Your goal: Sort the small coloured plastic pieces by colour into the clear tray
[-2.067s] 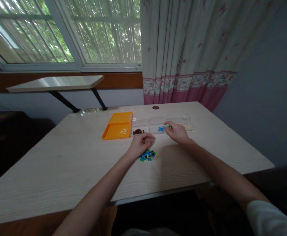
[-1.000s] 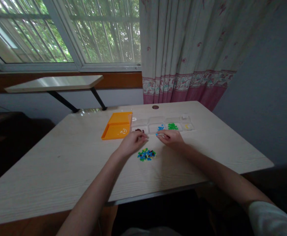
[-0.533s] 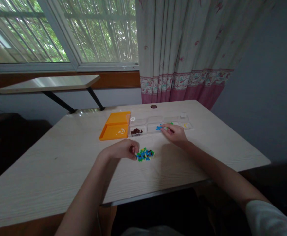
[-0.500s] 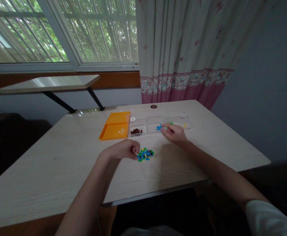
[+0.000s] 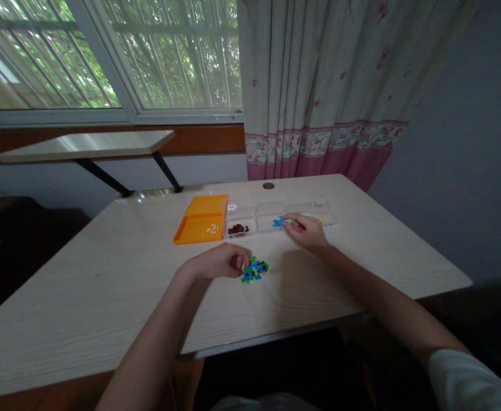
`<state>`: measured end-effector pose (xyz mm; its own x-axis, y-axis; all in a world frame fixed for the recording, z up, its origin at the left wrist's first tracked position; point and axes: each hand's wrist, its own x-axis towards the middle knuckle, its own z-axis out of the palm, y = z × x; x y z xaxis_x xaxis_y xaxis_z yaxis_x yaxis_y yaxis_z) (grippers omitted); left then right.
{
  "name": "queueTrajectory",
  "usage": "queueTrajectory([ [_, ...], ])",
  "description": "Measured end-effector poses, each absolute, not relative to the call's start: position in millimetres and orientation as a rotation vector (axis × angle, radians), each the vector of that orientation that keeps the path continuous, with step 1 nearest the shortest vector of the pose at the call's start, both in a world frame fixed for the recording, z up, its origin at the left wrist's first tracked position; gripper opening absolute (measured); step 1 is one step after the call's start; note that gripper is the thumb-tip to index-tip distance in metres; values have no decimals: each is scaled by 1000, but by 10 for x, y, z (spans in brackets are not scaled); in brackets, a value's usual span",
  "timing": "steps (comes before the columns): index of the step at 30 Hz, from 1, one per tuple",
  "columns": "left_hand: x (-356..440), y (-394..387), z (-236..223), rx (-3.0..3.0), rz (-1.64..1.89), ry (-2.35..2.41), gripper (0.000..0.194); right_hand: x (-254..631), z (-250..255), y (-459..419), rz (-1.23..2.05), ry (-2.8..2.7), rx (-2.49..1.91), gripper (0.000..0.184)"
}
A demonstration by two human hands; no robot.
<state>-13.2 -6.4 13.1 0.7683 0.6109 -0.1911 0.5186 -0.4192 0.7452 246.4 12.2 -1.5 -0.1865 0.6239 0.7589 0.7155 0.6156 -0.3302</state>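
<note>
A small pile of mixed blue, green, brown and pale pieces (image 5: 256,268) lies on the table. My left hand (image 5: 227,261) reaches into its left edge with curled fingers; what they grip, if anything, is hidden. Farther back, my right hand (image 5: 305,229) hovers over the clear compartment boxes, thumb and index finger pressed together. Whatever sits in that pinch is too small to make out. Blue pieces (image 5: 277,222) lie in a clear box just left of its fingertips. The green pieces (image 5: 292,222) are mostly covered by this hand.
An opened orange case (image 5: 181,233) holds several white pieces (image 5: 212,229). Beside it, a clear box (image 5: 240,220) contains dark brown pieces (image 5: 237,229). Yellow pieces (image 5: 323,218) are in the rightmost clear box. A raised shelf (image 5: 91,144) stands at the back left of the table (image 5: 125,297).
My left hand has come down from near the boxes to the pile and shifted slightly right into it. My right hand went to the pile side of the boxes, then back over them.
</note>
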Motion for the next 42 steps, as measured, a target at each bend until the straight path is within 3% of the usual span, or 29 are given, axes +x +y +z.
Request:
queueTrajectory([
  [17,-210,3,115,2215,106,1039,7,2530,-77,189,-14,-1900,-1250,27],
  [30,-234,25,93,2224,120,1107,13,2583,-93,308,72,-1846,-1509,34],
  [42,73,-76,89,2328,600,1121,14,2198,-240,-59,85,-2363,-1020,22],
])
